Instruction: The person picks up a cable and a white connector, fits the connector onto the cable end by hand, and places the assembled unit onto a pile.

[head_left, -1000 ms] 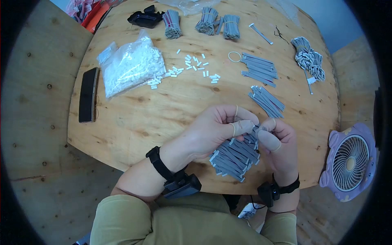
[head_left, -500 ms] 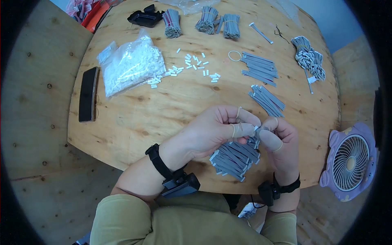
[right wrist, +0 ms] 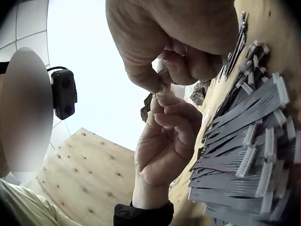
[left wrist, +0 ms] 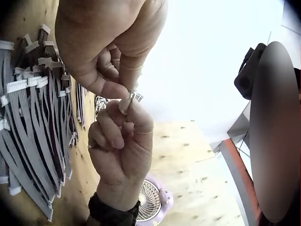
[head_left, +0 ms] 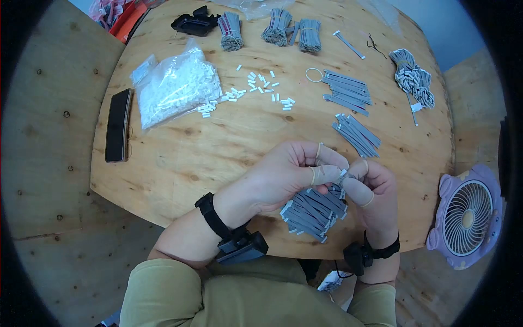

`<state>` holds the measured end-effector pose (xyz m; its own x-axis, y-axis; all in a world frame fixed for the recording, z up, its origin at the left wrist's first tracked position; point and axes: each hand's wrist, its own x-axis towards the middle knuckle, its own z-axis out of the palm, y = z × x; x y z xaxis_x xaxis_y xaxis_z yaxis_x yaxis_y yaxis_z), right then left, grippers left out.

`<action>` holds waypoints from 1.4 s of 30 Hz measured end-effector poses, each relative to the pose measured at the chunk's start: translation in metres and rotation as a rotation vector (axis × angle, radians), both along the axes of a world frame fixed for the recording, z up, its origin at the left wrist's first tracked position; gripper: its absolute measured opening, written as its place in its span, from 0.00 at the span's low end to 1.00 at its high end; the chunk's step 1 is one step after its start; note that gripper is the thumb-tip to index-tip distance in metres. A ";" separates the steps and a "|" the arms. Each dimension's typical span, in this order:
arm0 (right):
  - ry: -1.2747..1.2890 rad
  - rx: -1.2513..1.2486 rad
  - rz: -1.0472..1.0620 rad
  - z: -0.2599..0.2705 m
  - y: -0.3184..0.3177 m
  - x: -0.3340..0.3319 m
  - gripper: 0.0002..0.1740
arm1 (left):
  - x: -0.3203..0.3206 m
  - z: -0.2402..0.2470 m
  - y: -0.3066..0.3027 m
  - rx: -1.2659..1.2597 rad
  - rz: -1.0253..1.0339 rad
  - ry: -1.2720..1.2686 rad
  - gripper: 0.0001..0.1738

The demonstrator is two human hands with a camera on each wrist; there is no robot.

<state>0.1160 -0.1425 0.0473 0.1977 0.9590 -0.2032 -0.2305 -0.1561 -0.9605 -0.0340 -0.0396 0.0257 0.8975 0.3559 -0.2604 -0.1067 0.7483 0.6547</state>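
Note:
Over the near side of the table, the fingertips of my left hand and right hand meet. My left thumb and forefinger pinch a small white connector. Right beside it, my right thumb and forefinger pinch the end of a grey ribbon cable, mostly hidden by the fingers. Finger cots cover several fingertips. Below the hands lies a pile of grey ribbon cables with white connectors on their ends, large in the left wrist view and the right wrist view too.
Two groups of loose ribbon cables lie beyond my right hand. Loose white connectors are scattered by a clear bag of them. Banded cable bundles stand at the back. A phone lies left; a purple fan stands right.
The white connector now shows between the fingertips, where the grey cable showed a second ago. My right thumb and fingers have shifted slightly; the left hand has hardly moved.

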 end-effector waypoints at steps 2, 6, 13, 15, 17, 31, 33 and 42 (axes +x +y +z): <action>-0.001 0.004 -0.002 -0.001 0.000 0.000 0.05 | 0.000 -0.001 0.000 0.000 0.001 0.000 0.11; -0.011 -0.001 -0.016 0.001 0.000 -0.001 0.05 | 0.000 0.000 0.000 0.006 0.009 -0.003 0.11; -0.027 0.012 -0.011 0.001 0.000 0.000 0.05 | 0.001 -0.001 -0.001 0.008 0.027 -0.034 0.10; -0.011 0.009 -0.019 0.000 0.000 0.000 0.05 | 0.001 -0.002 -0.001 0.009 0.027 -0.036 0.10; 0.009 0.002 -0.029 -0.002 -0.001 0.000 0.05 | 0.002 -0.002 -0.002 0.023 0.027 -0.032 0.10; -0.096 -0.003 -0.023 0.001 -0.001 -0.001 0.04 | 0.002 -0.001 -0.001 0.046 0.036 -0.032 0.10; -0.094 -0.011 -0.032 0.000 -0.002 -0.001 0.04 | 0.002 0.000 -0.001 0.064 0.042 -0.021 0.10; -0.022 -0.023 -0.035 -0.003 -0.001 0.000 0.04 | 0.001 -0.001 -0.001 0.144 0.045 -0.008 0.10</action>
